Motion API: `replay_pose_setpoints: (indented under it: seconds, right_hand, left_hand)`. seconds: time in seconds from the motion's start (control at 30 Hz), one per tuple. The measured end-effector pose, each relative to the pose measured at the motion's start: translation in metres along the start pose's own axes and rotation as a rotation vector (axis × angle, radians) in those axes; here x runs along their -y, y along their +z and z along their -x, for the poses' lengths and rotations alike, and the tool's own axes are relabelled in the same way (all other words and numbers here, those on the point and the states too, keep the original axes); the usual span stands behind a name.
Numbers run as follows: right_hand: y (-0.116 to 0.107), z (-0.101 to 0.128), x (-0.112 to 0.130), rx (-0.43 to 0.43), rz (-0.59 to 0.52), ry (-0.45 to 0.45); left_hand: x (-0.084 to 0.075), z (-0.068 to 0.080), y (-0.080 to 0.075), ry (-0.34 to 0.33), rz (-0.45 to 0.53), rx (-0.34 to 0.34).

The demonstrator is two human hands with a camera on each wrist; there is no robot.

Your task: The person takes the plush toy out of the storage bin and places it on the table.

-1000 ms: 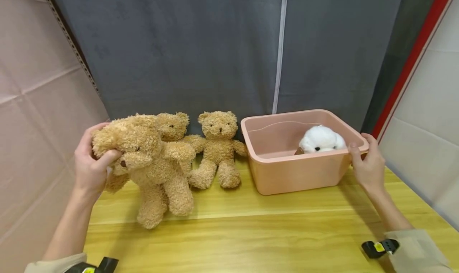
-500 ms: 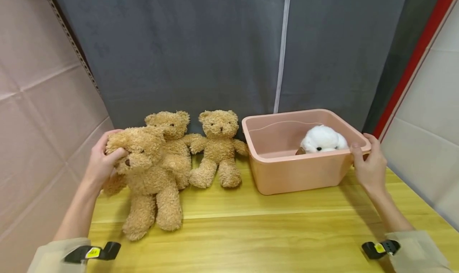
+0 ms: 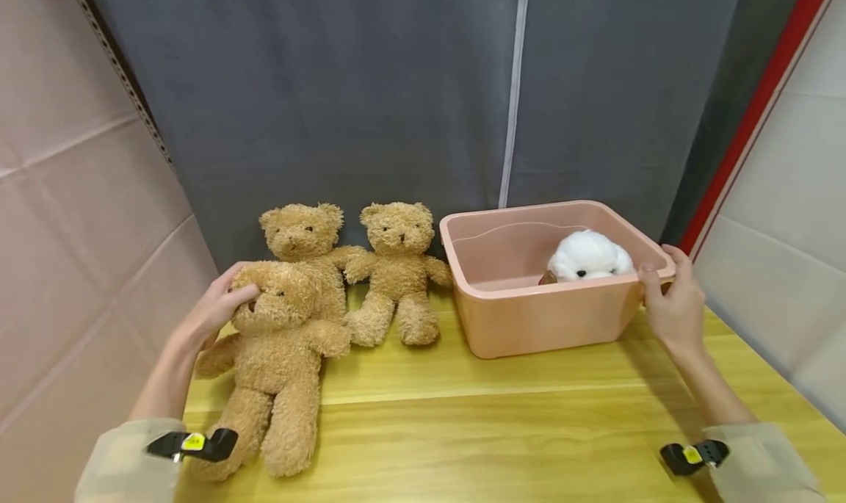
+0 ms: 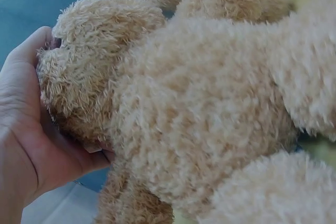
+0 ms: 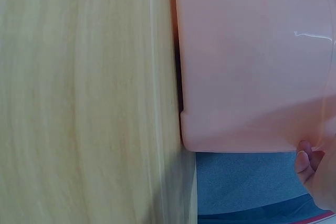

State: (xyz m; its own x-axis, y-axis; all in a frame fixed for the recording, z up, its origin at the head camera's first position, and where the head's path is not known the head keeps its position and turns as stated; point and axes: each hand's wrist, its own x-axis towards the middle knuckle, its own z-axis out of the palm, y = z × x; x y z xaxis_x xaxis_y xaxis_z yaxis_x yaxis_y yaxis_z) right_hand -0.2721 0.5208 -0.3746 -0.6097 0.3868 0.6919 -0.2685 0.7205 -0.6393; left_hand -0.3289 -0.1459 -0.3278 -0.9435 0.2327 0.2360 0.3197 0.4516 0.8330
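Teddy bear (image 3: 280,356) lies lengthwise toward us, our left hand (image 3: 214,308) gripping its head; our right hand (image 3: 670,308) clasps the bin (image 3: 529,319) rim.

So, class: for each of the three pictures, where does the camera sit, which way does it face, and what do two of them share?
Head: worn high, faces forward and down at the table; both forearms show.
Left wrist: close beside the front teddy bear; left hand grips its head.
Right wrist: looks along the pink tub; right hand shows at the corner.
Shared: head and left wrist both show that bear.
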Motion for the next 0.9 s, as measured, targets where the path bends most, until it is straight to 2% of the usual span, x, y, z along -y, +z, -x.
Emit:
replay_pose_setpoints:
  seconds: [0.13,0.23,0.43,0.63,0.77,0.9]
  right_hand:
    - [0.001,-0.001,0.001,0.011,0.002,0.01]
    - [0.002,-0.002,0.001,0.014,0.007,0.026]
    - [0.002,0.0,0.002,0.016,0.01,0.023]
    - [0.002,0.001,0.002,0.018,0.01,0.024]
    - [0.002,0.001,0.001,0.021,0.013,0.036]
    - [0.002,0.002,0.001,0.018,0.013,0.036]
  left_hand:
    - [0.009,0.006,0.001,-0.015,0.064,0.006]
    - [0.012,0.008,0.002,-0.023,0.076,-0.001]
    - [0.01,0.011,0.003,-0.037,0.027,-0.06]
    - [0.005,0.015,0.006,0.004,-0.01,-0.214]
    - [-0.004,0.014,0.013,0.065,-0.055,-0.363]
    - [-0.018,0.013,0.022,0.114,-0.049,-0.507]
